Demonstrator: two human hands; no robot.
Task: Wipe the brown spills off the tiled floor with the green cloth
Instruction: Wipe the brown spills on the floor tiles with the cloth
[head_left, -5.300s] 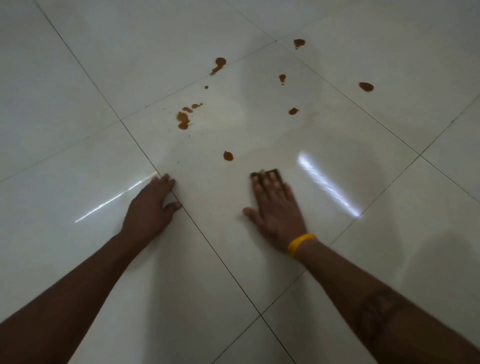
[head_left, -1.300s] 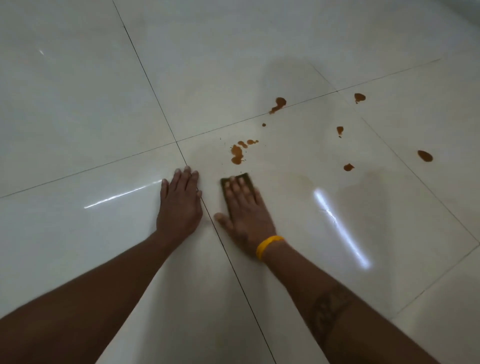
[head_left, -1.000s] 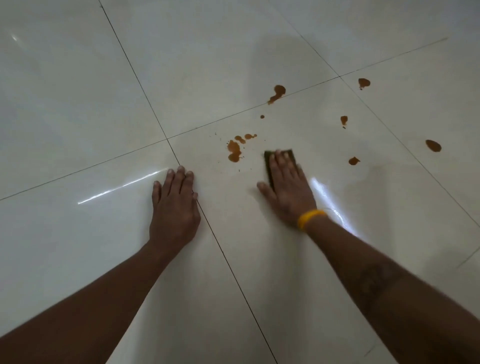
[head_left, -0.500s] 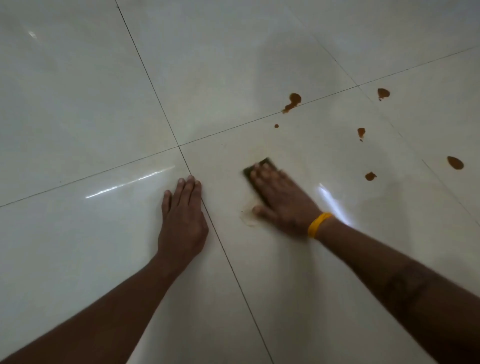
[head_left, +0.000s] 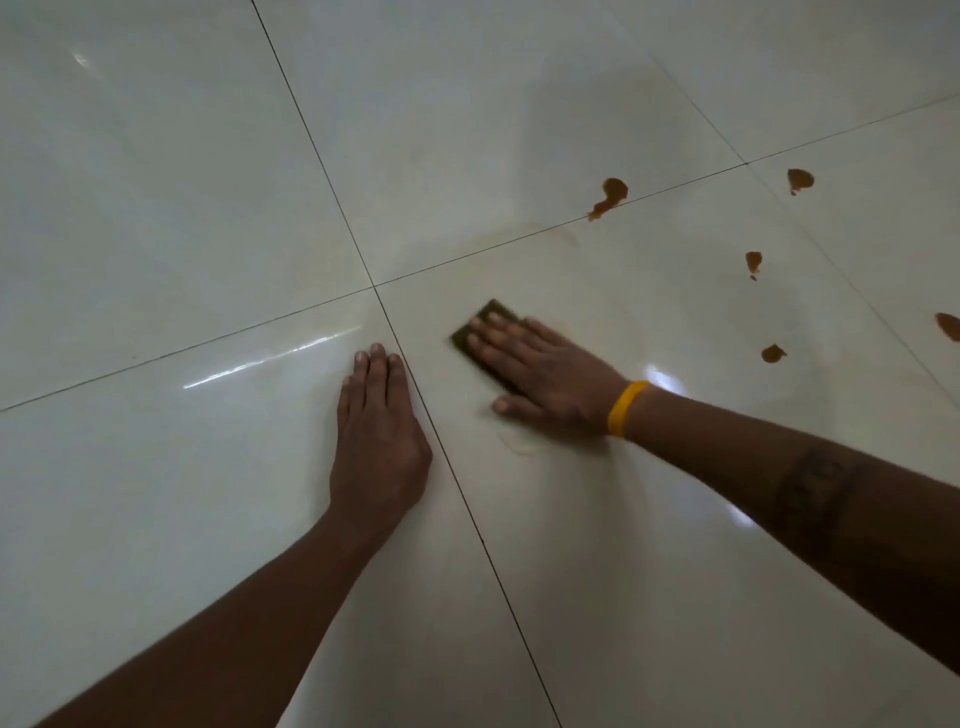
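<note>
Brown spills (head_left: 609, 196) remain (five, seemingly); right hand (head_left: 540, 374) presses green cloth (head_left: 485, 327) flat-fingered, left hand (head_left: 379, 431) rests flat, fingers straight.

One head-worn view: we look forward and steeply down onto the tiled floor (head_left: 156, 156), close in, both forearms entering from the lower edge. Wide-angle lens; grout lines splay outward.

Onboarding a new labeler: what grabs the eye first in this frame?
The brown spills scattered at upper right on the pale tiled floor. Then the right hand, yellow wristband on its wrist, pressing the green cloth flat at centre. The left hand rests flat beside a grout line.
</note>
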